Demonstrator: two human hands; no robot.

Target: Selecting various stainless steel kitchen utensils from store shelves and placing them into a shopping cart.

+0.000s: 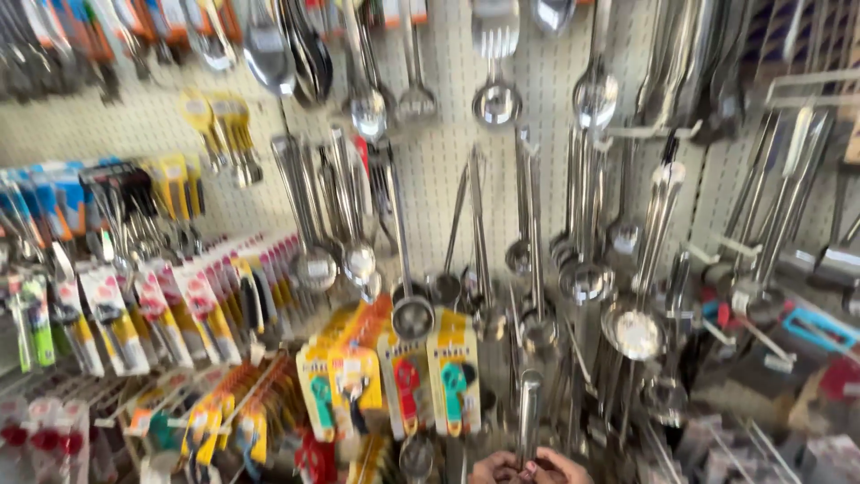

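Pegboard [439, 170] fills the wall ahead of you, cream-coloured and crowded with kitchen tools on hooks. Steel ladles [587, 278] hang through the middle and right, bowls down, beside long spoons [363, 108] and tongs [788, 179]. To the left hang carded gadgets: peelers [452, 376] on orange and yellow cards in front, and rows of pink-carded tools [170, 309] beyond them. The whole view is blurred, so fine detail is lost.

Your hands sit at the very bottom edge, just right of centre, and only the tops of the fingers show. Your left hand [494, 468] and right hand [560, 468] are close together and appear to be closed around the lower end of a steel handle [528, 412], which stands upright in front of the hanging ladles. What lies at its lower end is out of view.

You seem to be holding one utensil up for a look against the display, judging by the upright handle. Any further move would need a firm hold and care around the crowded hooks just behind it.

No containers can be made out.
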